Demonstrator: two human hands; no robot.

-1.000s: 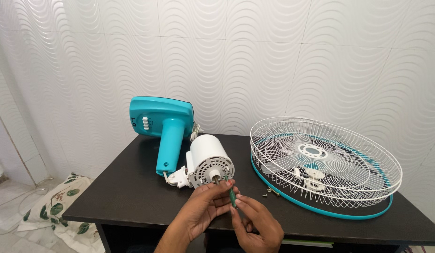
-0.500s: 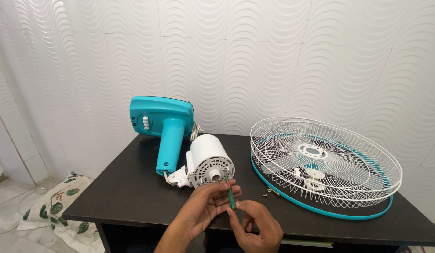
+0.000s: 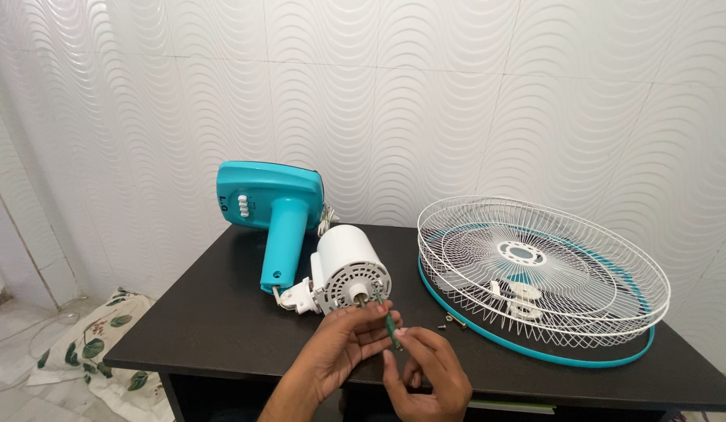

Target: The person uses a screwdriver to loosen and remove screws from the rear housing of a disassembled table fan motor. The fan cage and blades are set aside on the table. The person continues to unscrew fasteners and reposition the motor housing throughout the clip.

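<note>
Green, thin screwdriver [image 3: 391,328], stiff and light, is pinched at its middle by both the left hand [image 3: 343,350] and right hand [image 3: 425,375] near the desk's [image 3: 222,328] front edge, just before the white motor [image 3: 347,273]; probably easiest gripped by the shaft.

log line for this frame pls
left hand: on screwdriver tip | right hand: holds green screwdriver | near: white fan motor | table

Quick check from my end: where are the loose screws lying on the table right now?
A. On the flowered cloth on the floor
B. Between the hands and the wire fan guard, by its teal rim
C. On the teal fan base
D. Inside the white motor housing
B: the small screws lie on the dark table just in front of the wire fan guard, right of the hands.
</note>
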